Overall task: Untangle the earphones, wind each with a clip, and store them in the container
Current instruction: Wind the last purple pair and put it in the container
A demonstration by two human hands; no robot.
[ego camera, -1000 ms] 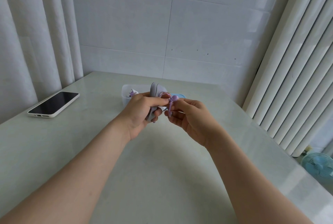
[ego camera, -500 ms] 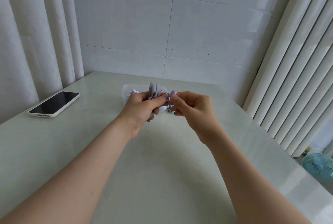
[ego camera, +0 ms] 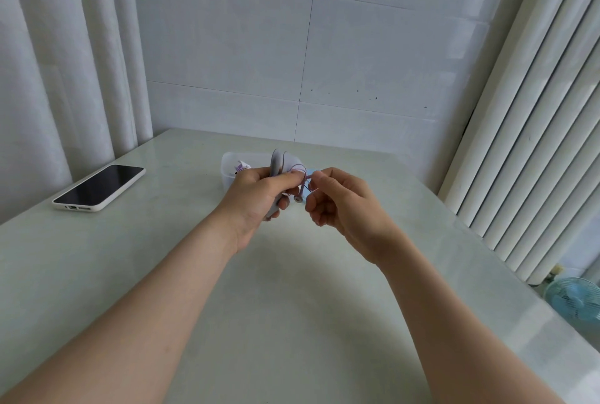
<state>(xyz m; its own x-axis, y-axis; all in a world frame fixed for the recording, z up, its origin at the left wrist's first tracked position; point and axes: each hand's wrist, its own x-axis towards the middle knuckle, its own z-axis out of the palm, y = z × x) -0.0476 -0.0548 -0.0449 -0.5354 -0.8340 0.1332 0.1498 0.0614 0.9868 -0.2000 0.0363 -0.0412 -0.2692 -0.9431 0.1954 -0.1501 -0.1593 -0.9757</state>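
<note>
Pale green tabletop (ego camera: 292, 322) under white tile, smartphone (ego camera: 99, 187) at frame left. Centre frame, the clear container (ego camera: 227, 173) sits just behind the left hand (ego camera: 256, 199), which grips the grey clip (ego camera: 277, 161). The purple earphone cable (ego camera: 300, 171) loops off it, earbud (ego camera: 297, 199) dangling. The right hand (ego camera: 344, 205) pinches the cable. Best to feed it taut, each turn snug beside the last.

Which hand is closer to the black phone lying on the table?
Left. The left hand is to the right of the black, white-cased phone; the right hand is farther right, beyond it.
</note>
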